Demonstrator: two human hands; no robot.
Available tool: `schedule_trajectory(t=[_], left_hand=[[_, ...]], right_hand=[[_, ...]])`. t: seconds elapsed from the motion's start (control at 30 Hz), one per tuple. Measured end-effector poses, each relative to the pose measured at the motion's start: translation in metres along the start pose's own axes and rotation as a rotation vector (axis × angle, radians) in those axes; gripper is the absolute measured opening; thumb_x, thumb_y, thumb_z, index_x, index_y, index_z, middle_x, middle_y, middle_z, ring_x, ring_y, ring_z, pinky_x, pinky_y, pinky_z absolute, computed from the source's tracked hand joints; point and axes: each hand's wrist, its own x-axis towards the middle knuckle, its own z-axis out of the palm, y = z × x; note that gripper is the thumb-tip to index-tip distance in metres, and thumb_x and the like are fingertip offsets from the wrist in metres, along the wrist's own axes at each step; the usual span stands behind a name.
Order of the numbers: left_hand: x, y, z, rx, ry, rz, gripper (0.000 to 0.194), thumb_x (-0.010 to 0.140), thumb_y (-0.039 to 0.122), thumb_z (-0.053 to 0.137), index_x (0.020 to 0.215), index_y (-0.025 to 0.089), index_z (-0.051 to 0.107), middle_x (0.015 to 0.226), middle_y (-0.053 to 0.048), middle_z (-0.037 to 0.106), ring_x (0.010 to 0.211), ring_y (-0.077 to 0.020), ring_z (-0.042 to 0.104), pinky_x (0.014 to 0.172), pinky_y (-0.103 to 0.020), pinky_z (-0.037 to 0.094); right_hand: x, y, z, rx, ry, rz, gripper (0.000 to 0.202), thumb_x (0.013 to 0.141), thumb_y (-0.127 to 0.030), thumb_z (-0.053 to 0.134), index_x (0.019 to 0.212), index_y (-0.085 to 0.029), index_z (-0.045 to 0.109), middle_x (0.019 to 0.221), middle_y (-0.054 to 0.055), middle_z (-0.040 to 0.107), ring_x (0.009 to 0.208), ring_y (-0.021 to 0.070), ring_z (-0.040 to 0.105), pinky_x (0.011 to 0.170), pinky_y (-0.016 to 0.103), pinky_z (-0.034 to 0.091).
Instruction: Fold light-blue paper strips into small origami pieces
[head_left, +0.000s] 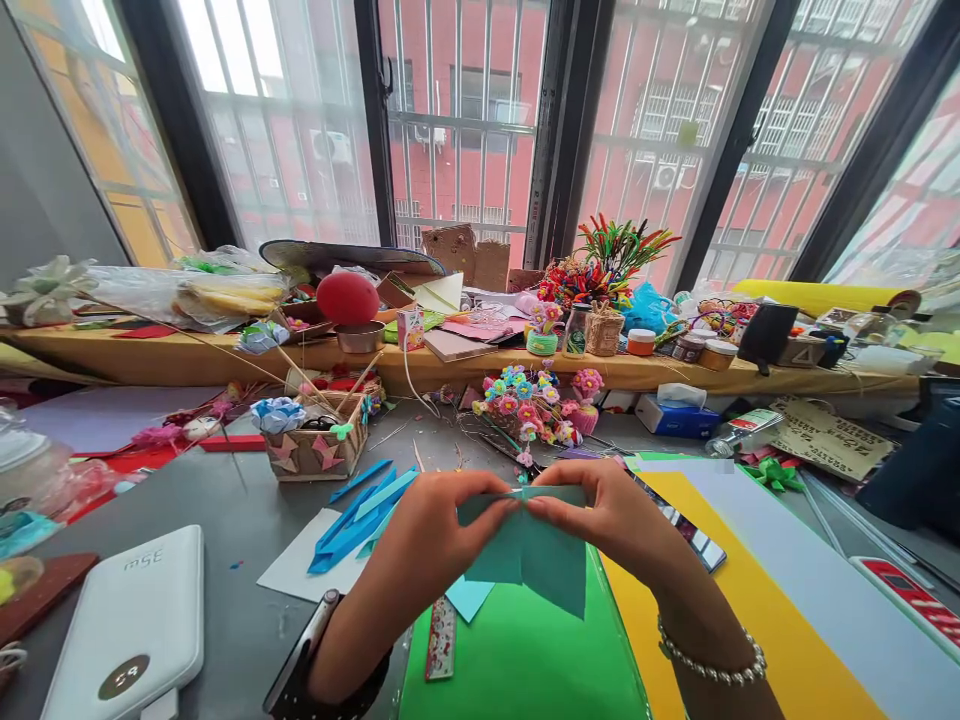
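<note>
Visibly, your left hand and right hand pinch the teal paper between fingers at its top edge; it seems light, crease-prone; grip gently beside the fold.

silver beaded bracelet, white-dotted black wrist strap

From where I stand I count two hands, one left hand and one right hand, sharing one teal paper. There is one bead bracelet, one power bank, one phone, one short ruler, one tissue box, one red balloon, one yellow roll, and a row of three squat lidded jars.
</note>
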Motion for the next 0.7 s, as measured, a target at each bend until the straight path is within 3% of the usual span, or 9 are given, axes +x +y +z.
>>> schedule_trajectory(t=[0.33, 0.7], left_hand=[[0.0007, -0.0007, -0.0014, 0.048, -0.051, -0.009, 0.016, 0.075, 0.028, 0.054, 0.077, 0.021, 0.068, 0.078, 0.0, 0.071, 0.071, -0.0165, 0.063, 0.064, -0.022, 0.042], [0.0003, -0.0017, 0.0015, 0.134, 0.089, 0.004, 0.016, 0.076, 0.028, 0.053, 0.076, 0.021, 0.067, 0.077, 0.0, 0.07, 0.072, -0.017, 0.061, 0.069, -0.025, 0.042]], right_hand=[[0.0029, 0.003, 0.0029, -0.067, -0.013, -0.038, 0.02, 0.073, -0.032, 0.058, 0.076, -0.016, 0.068, 0.073, 0.003, 0.069, 0.068, 0.0175, 0.059, 0.055, 0.023, 0.041], [0.0042, 0.0017, 0.0016, -0.05, 0.036, -0.021, 0.022, 0.074, -0.034, 0.056, 0.072, -0.015, 0.067, 0.07, 0.002, 0.065, 0.066, 0.0157, 0.056, 0.056, 0.022, 0.04]])
